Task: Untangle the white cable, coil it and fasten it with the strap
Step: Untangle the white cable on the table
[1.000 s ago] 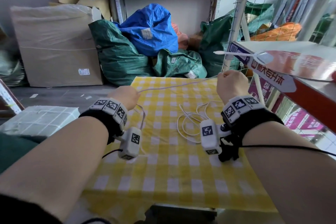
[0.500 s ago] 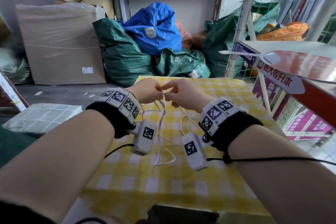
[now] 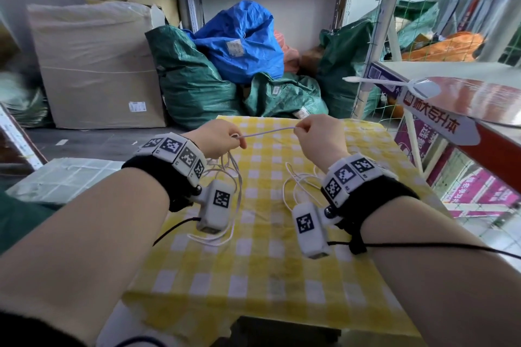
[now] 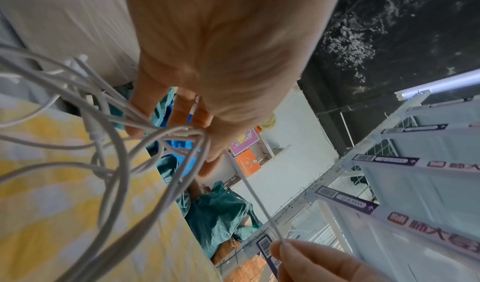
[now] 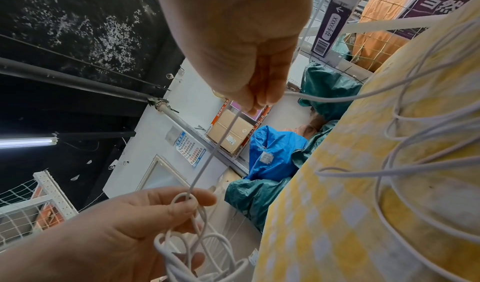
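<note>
Two hands: up over the far part of my table, a short way apart.
Left hand: fingers bunched round several cable loops.
Right hand: pinching one strand.
Cable: taut between hands, slack loops hanging to the yellow check cloth.

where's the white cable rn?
Head view: white cable stretched between left hand and right hand, loose loops on the yellow checked tablecloth.
</note>
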The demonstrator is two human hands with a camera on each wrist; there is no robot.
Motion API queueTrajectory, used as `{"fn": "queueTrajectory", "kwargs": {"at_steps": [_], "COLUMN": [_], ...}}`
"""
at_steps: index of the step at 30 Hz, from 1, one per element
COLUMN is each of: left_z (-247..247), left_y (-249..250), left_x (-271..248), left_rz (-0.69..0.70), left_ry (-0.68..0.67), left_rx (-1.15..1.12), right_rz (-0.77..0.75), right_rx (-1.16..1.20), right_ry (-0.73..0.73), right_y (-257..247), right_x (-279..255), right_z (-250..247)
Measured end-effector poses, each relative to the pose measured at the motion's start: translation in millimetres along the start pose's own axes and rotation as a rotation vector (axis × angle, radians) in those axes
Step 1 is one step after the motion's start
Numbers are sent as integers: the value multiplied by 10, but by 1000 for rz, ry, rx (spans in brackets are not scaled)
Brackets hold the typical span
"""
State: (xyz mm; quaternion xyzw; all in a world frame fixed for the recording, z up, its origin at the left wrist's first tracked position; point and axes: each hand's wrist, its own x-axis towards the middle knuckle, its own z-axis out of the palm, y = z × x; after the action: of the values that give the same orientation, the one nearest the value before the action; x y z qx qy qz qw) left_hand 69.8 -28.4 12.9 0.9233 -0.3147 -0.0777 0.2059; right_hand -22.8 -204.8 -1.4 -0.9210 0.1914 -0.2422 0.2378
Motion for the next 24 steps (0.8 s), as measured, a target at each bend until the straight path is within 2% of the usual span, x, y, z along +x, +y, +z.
{"fn": "queueTrajectory", "kwargs": {"at_steps": [5, 7, 15, 21, 24], "left_z": [1, 4, 13, -96, -148], "left_y": [-94, -124, -231, -407, -506], "left_x": [34, 42, 122, 140, 109], "left_rz": [25, -1, -110, -338, -402], "left_ry": [167, 256, 465, 655, 691], "left_rx": [-176, -284, -620, -839, -1027], "right_rz": [44, 55, 110, 215, 267], "right_rx": [4, 3, -50, -174, -193], "right_ry": [0, 1, -5, -10, -21], "right_y": [28, 37, 29, 176, 273], "right_x": [8, 19, 53, 131, 146], "right_z": [10, 13, 18, -24, -42]}}
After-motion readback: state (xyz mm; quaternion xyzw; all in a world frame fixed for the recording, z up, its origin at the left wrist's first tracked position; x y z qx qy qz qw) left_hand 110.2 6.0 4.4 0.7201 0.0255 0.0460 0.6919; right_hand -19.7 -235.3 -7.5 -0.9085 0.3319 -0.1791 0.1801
